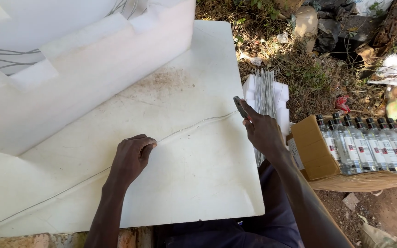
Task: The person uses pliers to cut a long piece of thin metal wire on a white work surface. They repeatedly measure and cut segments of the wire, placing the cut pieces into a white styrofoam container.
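The left hand rests on the white foam board, fingers pinched shut on a thin wire that trails back past the wrist to the board's near-left edge and runs forward-right to the other hand. The right hand is closed around a dark cutting tool, its tip meeting the wire's far end. Just beyond and right of that hand lies a bundle of cut wires on a small foam block; farther right, a cardboard box holds clear bottles.

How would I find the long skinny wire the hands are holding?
Find the big white foam board. A thin grey wire lies slanted across it, pinched by the left hand, with its far end at the right hand. Unlike the bundle of cut wires beyond, it lies alone.
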